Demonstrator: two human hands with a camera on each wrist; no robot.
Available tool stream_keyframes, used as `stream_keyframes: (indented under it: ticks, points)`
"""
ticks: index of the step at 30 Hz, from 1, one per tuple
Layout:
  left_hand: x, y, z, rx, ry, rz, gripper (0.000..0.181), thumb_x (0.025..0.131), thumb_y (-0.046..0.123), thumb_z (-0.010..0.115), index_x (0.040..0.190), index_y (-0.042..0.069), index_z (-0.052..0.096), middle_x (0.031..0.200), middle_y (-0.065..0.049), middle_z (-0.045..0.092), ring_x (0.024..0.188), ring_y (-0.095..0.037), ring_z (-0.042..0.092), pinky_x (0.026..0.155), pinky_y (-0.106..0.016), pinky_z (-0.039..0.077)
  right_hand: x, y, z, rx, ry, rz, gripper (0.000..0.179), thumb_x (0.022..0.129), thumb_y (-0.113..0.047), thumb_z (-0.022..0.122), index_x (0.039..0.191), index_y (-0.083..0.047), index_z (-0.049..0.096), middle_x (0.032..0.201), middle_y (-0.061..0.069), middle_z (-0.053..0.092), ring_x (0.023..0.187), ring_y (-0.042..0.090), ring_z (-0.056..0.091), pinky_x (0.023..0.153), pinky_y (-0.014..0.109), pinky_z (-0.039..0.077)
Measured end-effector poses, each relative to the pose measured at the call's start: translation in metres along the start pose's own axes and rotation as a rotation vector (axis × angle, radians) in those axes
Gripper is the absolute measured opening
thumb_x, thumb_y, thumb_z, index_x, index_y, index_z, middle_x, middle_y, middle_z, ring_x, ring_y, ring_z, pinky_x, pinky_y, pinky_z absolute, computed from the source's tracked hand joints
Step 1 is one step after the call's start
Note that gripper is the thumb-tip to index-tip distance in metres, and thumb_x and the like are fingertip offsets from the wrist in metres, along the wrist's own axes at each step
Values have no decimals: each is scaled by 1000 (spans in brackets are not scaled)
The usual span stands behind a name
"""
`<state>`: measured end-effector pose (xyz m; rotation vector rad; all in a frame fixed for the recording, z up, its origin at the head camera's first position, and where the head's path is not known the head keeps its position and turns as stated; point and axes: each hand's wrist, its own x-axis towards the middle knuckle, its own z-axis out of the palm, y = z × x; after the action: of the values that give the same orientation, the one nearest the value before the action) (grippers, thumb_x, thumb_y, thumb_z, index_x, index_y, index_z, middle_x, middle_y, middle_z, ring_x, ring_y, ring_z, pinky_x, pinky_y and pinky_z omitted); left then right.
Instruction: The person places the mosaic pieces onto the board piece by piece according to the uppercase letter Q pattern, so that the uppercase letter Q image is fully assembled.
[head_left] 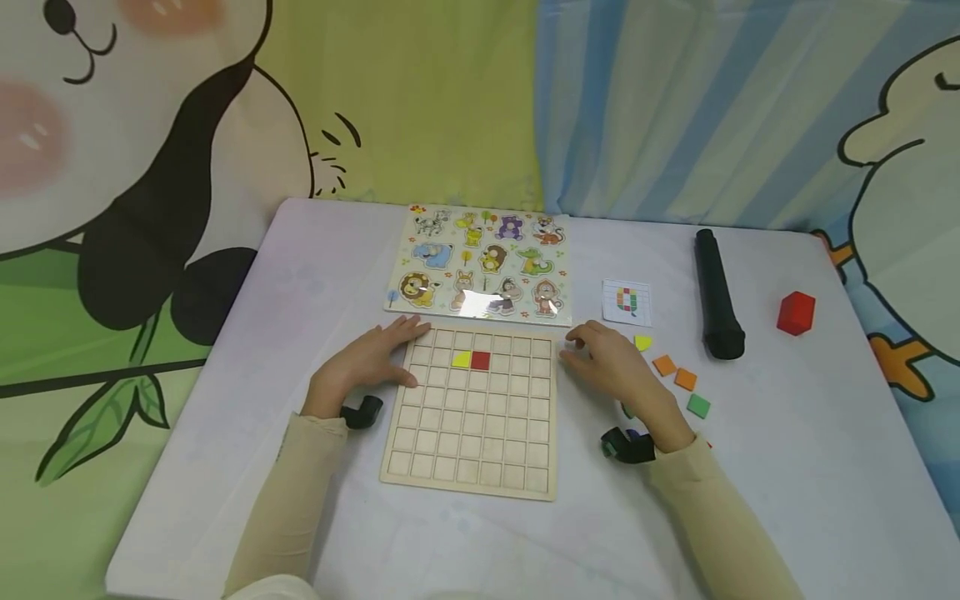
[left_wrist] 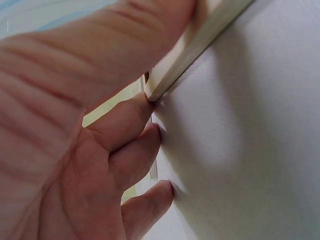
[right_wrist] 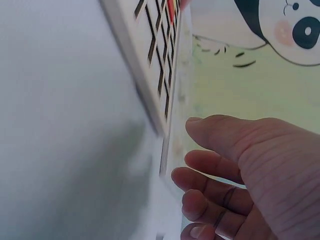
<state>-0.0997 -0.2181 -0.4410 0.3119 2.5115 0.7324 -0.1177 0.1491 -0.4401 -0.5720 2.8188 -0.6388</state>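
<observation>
The left hand (head_left: 366, 360), fingers loosely extended, rested on the grid board (head_left: 471, 424) between the hands; the relaxed right hand (head_left: 611, 362) held nothing. Light left-thumb pressure seemed best, keeping 2 tiles (head_left: 477, 361) seated.

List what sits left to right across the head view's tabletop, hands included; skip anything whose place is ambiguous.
Left hand → yellow piece → red square piece → right hand → black microphone → red block.
</observation>
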Motion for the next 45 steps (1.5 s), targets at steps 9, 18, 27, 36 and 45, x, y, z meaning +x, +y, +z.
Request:
stream_keyframes:
  ticks: [9,18,27,36,45]
  points:
    - [-1,-1,0,-11,15,18,94,76,23,82,154,15,31,163,-12,18,150,-34,14,123,-52,7,-21,49,-17,16,5,169,36,93,-24,65,118,2,63,107,17,63,88,29,58,77,44,53]
    - [0,-1,0,-14,16,22,94,75,23,82,154,14,31,162,-13,18,150,-34,14,123,-53,7,-32,75,-23,-1,53,256,38,91,-22,67,118,5,61,106,20,58,88,31,55,79,47,54]
    - [0,-1,1,-9,18,18,95,75,23,83,154,15,31,162,-11,18,150,-33,14,123,-52,7,-31,81,-23,-13,31,254,42,92,-24,67,122,4,58,104,20,57,88,31,55,79,47,55]
    - [1,-3,0,6,14,12,95,76,24,82,154,16,30,163,-10,18,150,-33,13,124,-51,7,-29,81,-22,14,-40,231,37,96,-15,59,130,-1,55,115,23,52,94,33,55,85,50,55]
    - [1,-3,1,0,12,18,94,76,24,82,154,16,31,163,-10,18,151,-31,13,124,-50,6,-27,84,-22,45,-30,246,46,95,-13,57,134,9,46,114,24,51,95,33,51,90,52,52]
